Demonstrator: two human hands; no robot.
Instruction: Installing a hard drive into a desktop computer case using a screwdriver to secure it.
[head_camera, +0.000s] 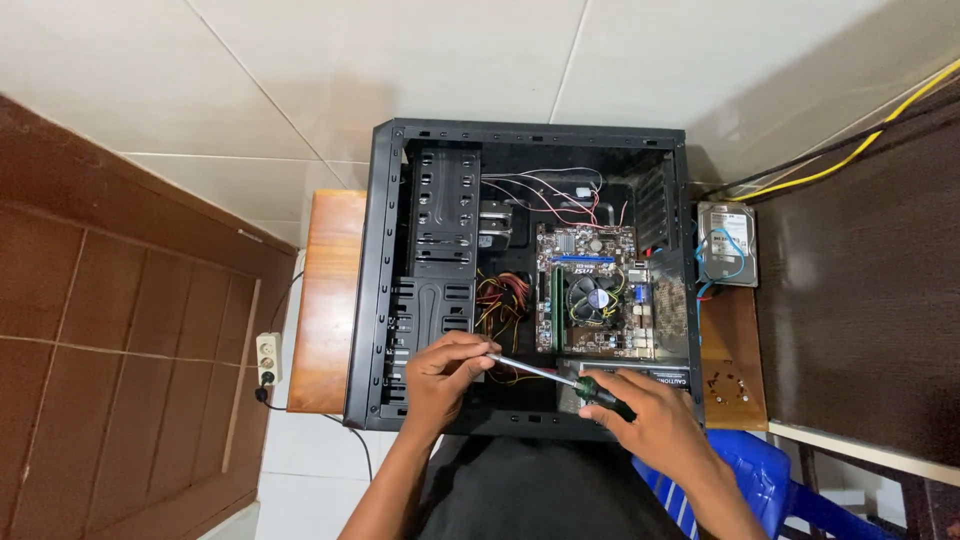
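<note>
Black PC case is lying open-side-up on a small wooden table, filling mid-frame. Prob heavy & stiff, sheet-metal rims likely sharp; nothing here is asking for it to be shifted. Motherboard w/ its cooler fan is sitting right of centre inside the case, looking fragile, w/ a tangle of red, yellow & black cables just left of it, soft & easy to snag. A loose hard drive is resting outside the case's right wall, upper right, blue cable on it.

Right hand is wrapping closed round the green-black handle of the screwdriver, lower centre, over the case's near rim. Left hand is pinching the steel shaft near its tip w/ fingertips, other fingers curled. Tool is prob light & rigid, shaft thin & smooth so likely slippery; handle is the sure grip.

Room: open bay between drive cage & board is giving the tip some space; cables are crowding the far side of that gap. Near rim is sitting right under both wrists. Blue plastic chair is poking in lower right.
</note>
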